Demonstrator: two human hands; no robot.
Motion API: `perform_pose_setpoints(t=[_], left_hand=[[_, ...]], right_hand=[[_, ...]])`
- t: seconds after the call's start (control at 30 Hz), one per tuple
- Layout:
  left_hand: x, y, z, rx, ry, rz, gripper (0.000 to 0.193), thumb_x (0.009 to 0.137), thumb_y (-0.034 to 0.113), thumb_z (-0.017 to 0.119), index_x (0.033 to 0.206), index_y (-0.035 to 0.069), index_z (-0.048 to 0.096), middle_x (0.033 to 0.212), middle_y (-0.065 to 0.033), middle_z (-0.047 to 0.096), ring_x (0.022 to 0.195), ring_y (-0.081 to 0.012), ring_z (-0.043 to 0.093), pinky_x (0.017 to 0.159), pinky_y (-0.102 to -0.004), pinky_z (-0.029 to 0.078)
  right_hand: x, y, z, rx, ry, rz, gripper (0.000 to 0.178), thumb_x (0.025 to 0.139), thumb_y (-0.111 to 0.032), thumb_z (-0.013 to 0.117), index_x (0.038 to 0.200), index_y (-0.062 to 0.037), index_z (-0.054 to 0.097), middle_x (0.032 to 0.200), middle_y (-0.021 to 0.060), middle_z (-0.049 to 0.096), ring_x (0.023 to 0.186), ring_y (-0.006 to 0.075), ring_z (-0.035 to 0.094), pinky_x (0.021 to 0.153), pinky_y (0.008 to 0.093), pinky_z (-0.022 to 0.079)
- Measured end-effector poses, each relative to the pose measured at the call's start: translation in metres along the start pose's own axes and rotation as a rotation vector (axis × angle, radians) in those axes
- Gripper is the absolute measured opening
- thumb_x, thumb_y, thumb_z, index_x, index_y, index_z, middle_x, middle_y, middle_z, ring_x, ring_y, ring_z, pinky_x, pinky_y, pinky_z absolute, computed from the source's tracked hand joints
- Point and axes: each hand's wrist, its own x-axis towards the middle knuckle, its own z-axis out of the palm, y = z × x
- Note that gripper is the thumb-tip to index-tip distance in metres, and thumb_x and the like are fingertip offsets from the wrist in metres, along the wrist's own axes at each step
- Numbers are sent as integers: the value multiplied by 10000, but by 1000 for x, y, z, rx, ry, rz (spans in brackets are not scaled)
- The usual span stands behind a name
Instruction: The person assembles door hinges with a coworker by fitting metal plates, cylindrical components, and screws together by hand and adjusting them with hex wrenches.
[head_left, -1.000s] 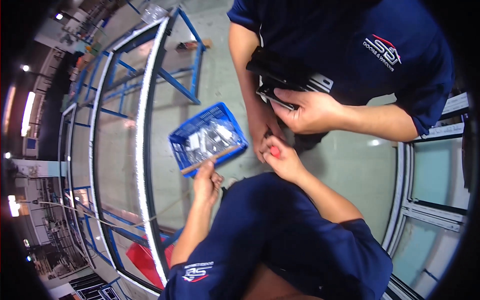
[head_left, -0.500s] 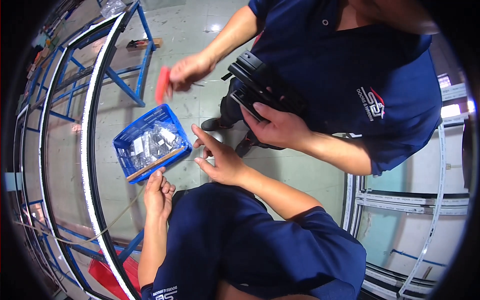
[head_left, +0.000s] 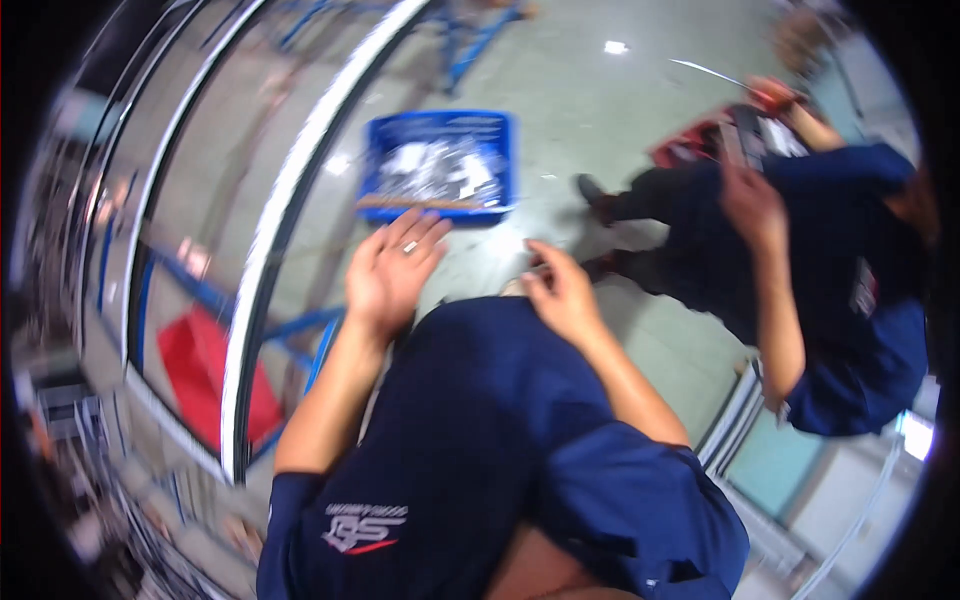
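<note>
My left hand is held palm up with its fingers stretched out, just below the near edge of a blue plastic basket. A small pale piece lies against its fingers; blur hides its kind. Right of it, my right hand is loosely curved, thumb and forefinger apart, with nothing visible between them. Inside the basket are clear plastic bags of small parts, and a brown wooden strip runs along its near side.
Tall black-and-white window frames stand at the left, with a red container behind one. At the right, a co-worker holds a red-handled tool with a thin shaft and a dark piece, beside a red container.
The view has swung left. My left hand has turned from a pinch to a flat palm; my right fingers have curled more. The co-worker has moved off to the right, away from the basket.
</note>
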Motion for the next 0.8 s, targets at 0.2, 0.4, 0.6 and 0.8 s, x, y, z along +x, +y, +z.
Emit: perform_pose_setpoints(t=[0.2, 0.4, 0.6, 0.8], left_hand=[[-74, 44, -34, -23, -43, 232, 517, 1027, 226, 447, 1458, -59, 417, 1486, -248, 498, 1425, -388, 458, 1206, -513, 345], [-118, 45, -95, -23, 180, 248, 328, 1020, 21, 542, 1343, -29, 563, 1352, -200, 626, 1284, -348, 605, 1111, -476, 491], [-152, 24, -192, -111, 395, 283, 262, 1074, 162, 530, 1266, 1, 609, 1051, -98, 669, 933, -261, 679, 867, -410, 575], [-198, -9, -314, 291, 772, 146, 279, 1070, 308, 559, 1186, 84, 681, 756, 1, 505, 668, -153, 512, 685, -344, 513]], right_hand=[[-14, -40, 51, -5, -292, -4, 456, 940, -21, 676, 1386, -73, 597, 1114, 54, 656, 819, 98, 596, 746, 254, 519], [-31, -62, 103, 11, -413, 56, 412, 933, -35, 687, 1340, -42, 626, 1062, 99, 689, 808, 123, 637, 750, 285, 538], [-11, -63, 140, -79, -636, 36, 389, 952, -57, 665, 1339, -41, 625, 1053, 114, 703, 779, 156, 659, 756, 305, 548], [26, 39, 189, -279, -854, 76, 397, 944, -130, 663, 1323, -21, 614, 1046, 164, 725, 835, 207, 686, 779, 335, 542]])
